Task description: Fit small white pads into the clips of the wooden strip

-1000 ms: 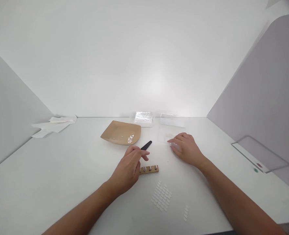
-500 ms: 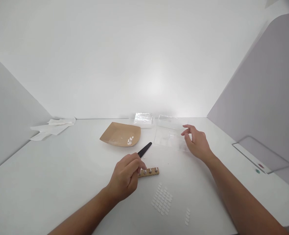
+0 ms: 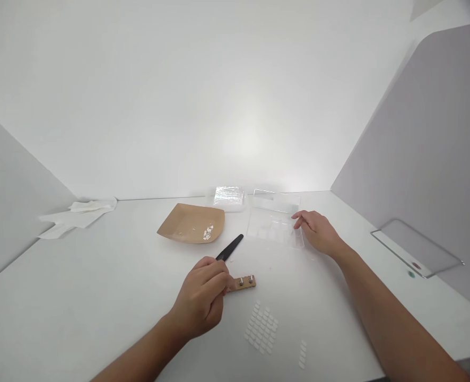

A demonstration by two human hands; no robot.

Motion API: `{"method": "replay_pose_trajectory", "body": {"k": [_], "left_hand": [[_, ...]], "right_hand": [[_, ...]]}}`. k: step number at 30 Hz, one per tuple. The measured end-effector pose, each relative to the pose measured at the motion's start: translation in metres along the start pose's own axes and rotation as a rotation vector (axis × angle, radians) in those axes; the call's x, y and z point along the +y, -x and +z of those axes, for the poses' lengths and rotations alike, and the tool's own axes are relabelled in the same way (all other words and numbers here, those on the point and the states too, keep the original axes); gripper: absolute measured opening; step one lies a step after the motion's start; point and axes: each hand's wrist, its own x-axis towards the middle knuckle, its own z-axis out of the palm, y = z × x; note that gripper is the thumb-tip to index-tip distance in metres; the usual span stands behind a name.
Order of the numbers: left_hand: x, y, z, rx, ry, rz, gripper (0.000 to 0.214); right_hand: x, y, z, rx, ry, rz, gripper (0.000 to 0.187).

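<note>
The step in hand looks like close work at the small brown peg strip (image 3: 246, 283), which lies on the worktop (image 3: 139, 307) in front of the person, its left end hidden by the left hand (image 3: 203, 294). Two upright pegs show along its uncovered right end. The left hand's fingers are curled in over the strip, but whether they pinch a piece or only rest there cannot be told. The right hand (image 3: 318, 231) is partly open, its fingers loosely bent at the right edge of the hinged clear plastic box (image 3: 264, 223), with nothing visible in its grasp. A black flat-handled tool (image 3: 231, 247) points away just beyond the left hand, its near end hidden. Nearer the person lie a grid of oval white tabs (image 3: 261, 329) and, beside it, a short row of tabs (image 3: 302, 354); to the left, the brown paper tray (image 3: 179, 223) holds small white scraps (image 3: 208, 232). As a judgement, the next move calls for a light fingertip grip and a steady strip, since the pegs stand close together. Compared with half a second ago, the left hand covers more of the strip, hiding pegs that showed then, and the right hand's fingers are less spread.
</note>
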Motion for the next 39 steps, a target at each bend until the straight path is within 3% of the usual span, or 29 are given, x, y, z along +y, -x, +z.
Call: {"method": "replay_pose_trajectory", "body": {"k": [7, 12, 14, 18, 25, 31, 39], "left_hand": [[-0.002, 0.002, 0.001, -0.031, -0.003, -0.011, 0.035], [-0.003, 0.001, 0.001, -0.036, -0.013, -0.016, 0.035], [-0.003, 0.002, 0.001, -0.04, -0.023, -0.015, 0.034], [-0.005, 0.004, 0.003, -0.055, -0.035, -0.025, 0.033], [-0.005, 0.004, 0.002, -0.057, -0.036, -0.029, 0.035], [-0.003, 0.002, 0.001, -0.054, -0.04, -0.023, 0.034], [-0.006, 0.004, 0.003, -0.073, -0.047, -0.03, 0.033]], "right_hand": [[-0.002, 0.005, -0.004, -0.098, 0.032, -0.063, 0.028], [-0.001, 0.014, -0.028, 0.032, 0.089, -0.171, 0.032], [0.0, 0.02, -0.039, -0.044, 0.095, -0.126, 0.034], [-0.001, 0.027, -0.047, -0.376, 0.057, 0.071, 0.037], [-0.005, 0.027, -0.045, -0.551, 0.039, 0.208, 0.033], [-0.006, 0.025, -0.042, -0.578, 0.05, 0.217, 0.02], [-0.006, 0.028, -0.036, -0.576, -0.011, 0.065, 0.008]]}}
